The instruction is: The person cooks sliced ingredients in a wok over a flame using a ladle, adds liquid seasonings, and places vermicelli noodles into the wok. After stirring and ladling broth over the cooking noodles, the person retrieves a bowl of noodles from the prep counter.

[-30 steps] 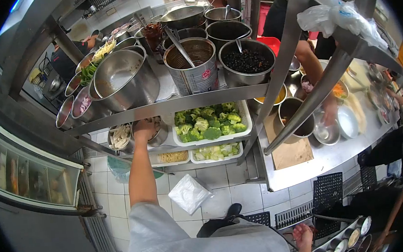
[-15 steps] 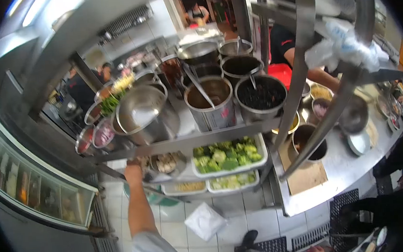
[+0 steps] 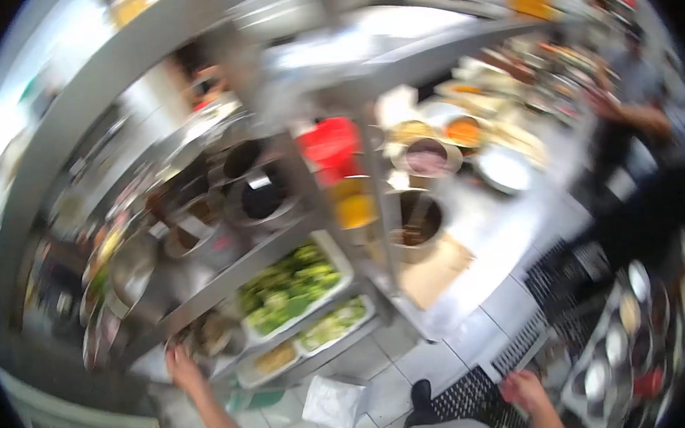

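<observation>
My left hand (image 3: 184, 368) reaches to the lower shelf at the left, beside a metal bowl (image 3: 218, 336) of pale pieces, perhaps mushrooms. Its fingers are blurred, so whether they grip anything does not show. To the right of that bowl is a white tray (image 3: 350, 273) of broccoli florets (image 3: 290, 289). Below it, a smaller white tray of pale green pieces (image 3: 334, 326) sits next to one of yellowish bits (image 3: 276, 357). My right hand (image 3: 522, 389) hangs low at the right, above the floor and left of a rack of containers. Motion smears its fingers.
Metal pots (image 3: 265, 197) crowd the upper shelf. On the right-hand counter (image 3: 481, 235) are a pot of dark liquid (image 3: 417, 220), bowls and a brown board (image 3: 436, 275). A white bag (image 3: 335, 402) lies on the tiled floor. A person (image 3: 649, 117) stands at the far right.
The view has swung to the right, so the shelves now sit further left and tilted. My right hand has come more fully into view. My left hand stays at the lower shelf.
</observation>
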`<state>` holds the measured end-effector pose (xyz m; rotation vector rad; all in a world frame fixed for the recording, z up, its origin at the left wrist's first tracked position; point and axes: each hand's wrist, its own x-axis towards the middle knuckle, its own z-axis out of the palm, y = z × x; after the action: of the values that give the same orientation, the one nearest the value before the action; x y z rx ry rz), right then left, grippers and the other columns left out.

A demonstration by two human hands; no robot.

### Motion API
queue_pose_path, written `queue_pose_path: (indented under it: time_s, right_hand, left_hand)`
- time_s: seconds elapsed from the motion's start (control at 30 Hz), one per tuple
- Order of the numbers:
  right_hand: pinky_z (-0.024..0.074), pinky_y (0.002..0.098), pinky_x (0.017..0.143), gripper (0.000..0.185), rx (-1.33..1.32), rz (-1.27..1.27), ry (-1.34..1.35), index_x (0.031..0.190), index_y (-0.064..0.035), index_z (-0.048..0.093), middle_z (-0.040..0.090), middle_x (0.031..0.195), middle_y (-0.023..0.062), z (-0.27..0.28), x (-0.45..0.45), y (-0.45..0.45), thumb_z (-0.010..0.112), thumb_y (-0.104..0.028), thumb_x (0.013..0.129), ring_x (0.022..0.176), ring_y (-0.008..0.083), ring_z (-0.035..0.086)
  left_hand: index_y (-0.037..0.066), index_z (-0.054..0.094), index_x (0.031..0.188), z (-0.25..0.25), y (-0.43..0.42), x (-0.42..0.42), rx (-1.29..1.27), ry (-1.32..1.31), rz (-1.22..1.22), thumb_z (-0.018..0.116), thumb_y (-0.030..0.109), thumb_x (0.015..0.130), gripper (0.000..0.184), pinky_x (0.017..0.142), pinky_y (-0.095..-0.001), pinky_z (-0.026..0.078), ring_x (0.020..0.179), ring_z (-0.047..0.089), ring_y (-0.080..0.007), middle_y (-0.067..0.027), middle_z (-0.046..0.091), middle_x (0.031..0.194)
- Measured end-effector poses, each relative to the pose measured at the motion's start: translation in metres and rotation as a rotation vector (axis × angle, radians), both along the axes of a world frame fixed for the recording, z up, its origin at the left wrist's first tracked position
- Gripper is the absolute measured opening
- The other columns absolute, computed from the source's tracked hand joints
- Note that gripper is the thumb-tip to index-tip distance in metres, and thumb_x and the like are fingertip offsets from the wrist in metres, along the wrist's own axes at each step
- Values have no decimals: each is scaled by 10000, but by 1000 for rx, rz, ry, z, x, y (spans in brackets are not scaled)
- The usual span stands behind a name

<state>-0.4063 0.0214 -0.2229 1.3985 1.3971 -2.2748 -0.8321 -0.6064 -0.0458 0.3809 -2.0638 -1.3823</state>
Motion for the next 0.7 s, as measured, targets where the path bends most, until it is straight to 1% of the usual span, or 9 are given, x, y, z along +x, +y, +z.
queue_pose_path:
  time_s: [0.1,0.13,0.17,0.3,0.33,0.37,0.57,0.63,0.7]
  right_hand:
    - [551,352,690,356,50,15,48,1145,-3,538,643,1020,145,101,-39,-51,498,-307,964,847,245,661]
    - [549,355,720,391,-27,0,140,1195,7,515,634,1064,161,108,-39,-58,468,-317,980,873,254,658]
    - [545,358,744,411,-79,-45,227,1192,11,516,613,1130,173,111,-37,-67,437,-339,992,904,254,653]
    - [465,407,923,543,-220,-290,546,1208,-2,521,590,1179,166,123,-4,-82,371,-472,981,1081,262,572]
    - [443,407,949,549,-335,-469,634,1228,-12,521,593,1179,154,127,13,-83,334,-470,992,1090,257,564]
    - [436,420,953,580,-334,-572,711,1200,-17,540,600,1158,159,131,33,-82,321,-507,980,1066,283,570]
    - [499,436,833,428,-281,-1331,759,960,-95,618,656,980,117,152,202,-104,475,-496,926,936,262,616]
    - [519,410,761,430,-181,-1494,850,949,-91,617,659,971,114,163,267,-126,460,-491,934,898,256,627]
    - [530,365,689,447,74,-1631,907,944,-74,624,662,933,109,188,339,-156,464,-492,933,821,234,636]
  left_hand:
    - [48,568,1079,35,168,79,-106,-294,-407,552,204,902,236,515,-228,421,659,529,-110,-27,586,776]
    - [65,576,829,30,231,110,-104,-233,-558,579,155,843,91,530,-230,434,567,504,-89,-11,552,691]
    - [73,629,996,6,262,136,-163,-548,-833,610,223,864,200,691,-313,479,791,585,-163,-47,633,873]
    - [49,656,1025,8,442,279,-372,-376,-1700,656,167,828,230,791,-382,501,918,619,-329,-169,640,984]
    - [59,631,1072,-1,464,312,-445,-102,-1878,639,138,814,269,790,-431,503,928,599,-371,-180,618,1008]
    - [70,584,1144,9,482,345,-599,-212,-1972,634,116,804,347,801,-450,505,957,589,-390,-205,573,1104]
    - [57,532,1210,43,506,489,-453,212,-2503,640,105,801,427,843,-426,503,1013,568,-421,-241,492,1226]
    - [24,547,1206,58,501,526,-408,213,-2682,712,98,765,477,888,-391,484,1075,557,-362,-197,520,1221]
    - [16,568,1194,62,489,549,-387,145,-2784,741,69,754,476,788,-332,521,925,627,-246,-155,554,1193]
